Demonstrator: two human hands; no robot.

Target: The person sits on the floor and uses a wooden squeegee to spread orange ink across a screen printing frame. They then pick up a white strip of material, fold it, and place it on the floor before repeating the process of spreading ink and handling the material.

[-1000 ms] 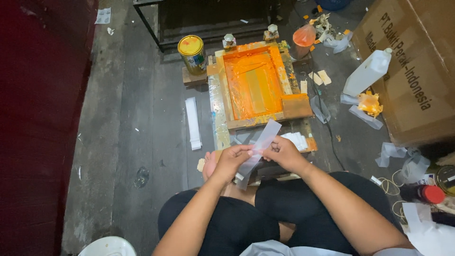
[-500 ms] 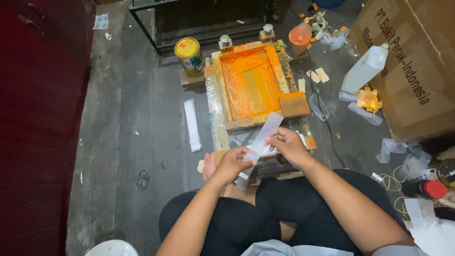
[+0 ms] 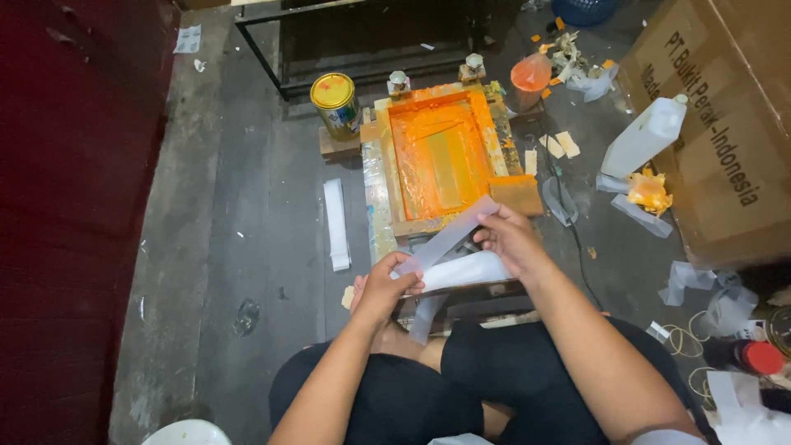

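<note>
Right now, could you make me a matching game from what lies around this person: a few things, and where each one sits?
Things:
1. paint can
2. white jug
3. pale strip
4. printing frame

Places:
A. held between both hands
B. leaning by the cardboard box
C. left of the frame, yellow lid up
D. ahead of the hands, smeared orange

Pairs: 1-C, 2-B, 3-A, 4-D

- Left hand [image 3: 383, 284] and right hand [image 3: 507, 239] pinch a pale strip [image 3: 449, 239] just below the orange-stained screen frame [image 3: 441, 156].
- Yellow-lidded can [image 3: 335, 103] stands at the frame's upper left.
- White bottle [image 3: 643, 136] lies right of it.
</note>
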